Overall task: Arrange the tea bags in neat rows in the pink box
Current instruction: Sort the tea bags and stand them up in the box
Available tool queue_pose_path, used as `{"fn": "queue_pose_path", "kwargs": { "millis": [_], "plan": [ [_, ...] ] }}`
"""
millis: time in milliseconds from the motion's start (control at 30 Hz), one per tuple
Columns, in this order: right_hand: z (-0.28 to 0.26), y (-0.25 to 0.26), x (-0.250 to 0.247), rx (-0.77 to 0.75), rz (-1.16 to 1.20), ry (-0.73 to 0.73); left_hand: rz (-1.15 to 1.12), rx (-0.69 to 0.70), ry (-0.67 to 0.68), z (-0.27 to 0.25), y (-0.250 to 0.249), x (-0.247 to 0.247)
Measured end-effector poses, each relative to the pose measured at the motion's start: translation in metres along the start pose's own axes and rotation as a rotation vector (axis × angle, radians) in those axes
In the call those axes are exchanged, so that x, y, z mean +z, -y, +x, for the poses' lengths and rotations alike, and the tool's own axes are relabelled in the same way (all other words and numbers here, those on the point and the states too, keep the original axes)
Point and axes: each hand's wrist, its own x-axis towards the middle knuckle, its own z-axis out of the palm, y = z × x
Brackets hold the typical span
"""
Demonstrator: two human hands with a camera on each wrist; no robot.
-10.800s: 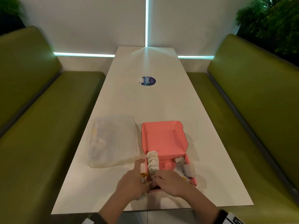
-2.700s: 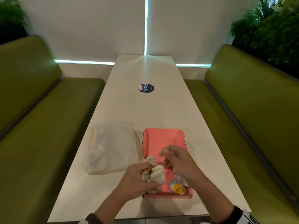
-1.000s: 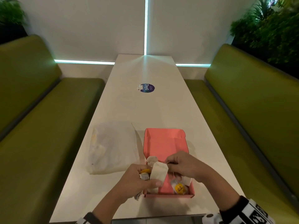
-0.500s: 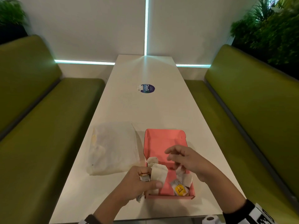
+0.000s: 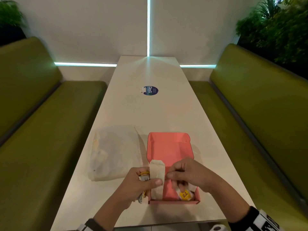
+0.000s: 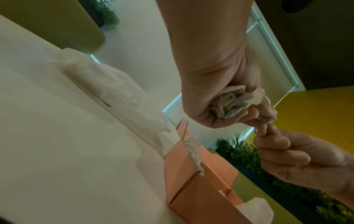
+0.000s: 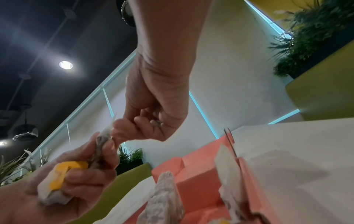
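Left hand (image 5: 141, 182) is gripping a bunch of tea bags (image 6: 231, 104), fingers curled tight around them, thumb pressing 1 flat tea bag (image 5: 157, 172) upright above the pink box's (image 5: 168, 147) left side. Right hand (image 5: 188, 172) is pinching that bag's edge between thumb and index finger, remaining fingers curled loosely. The box is sitting open on the white tabletop (image 5: 150, 110), lid standing back, with a row of tea bags (image 7: 164, 201) along its left wall and a yellow-tagged bag (image 5: 185, 195) lying at the near right corner. A translucent plastic bag (image 5: 113, 152) is lying just left of the box.
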Motion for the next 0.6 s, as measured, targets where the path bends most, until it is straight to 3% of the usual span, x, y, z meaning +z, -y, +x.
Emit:
{"fn": "queue_pose_path", "kwargs": {
  "millis": [133,400,600],
  "plan": [
    [0.002,0.006,-0.004,0.007,-0.055,-0.013,0.063,-0.004,0.023,0.001,0.001,0.001],
    [0.013,0.007,0.000,-0.019,-0.116,-0.194,0.213,-0.057,0.017,0.006,-0.003,0.005],
    [0.013,0.007,0.006,-0.042,-0.147,-0.217,0.291,-0.121,-0.015,0.009,0.001,0.005]
  ]
}}
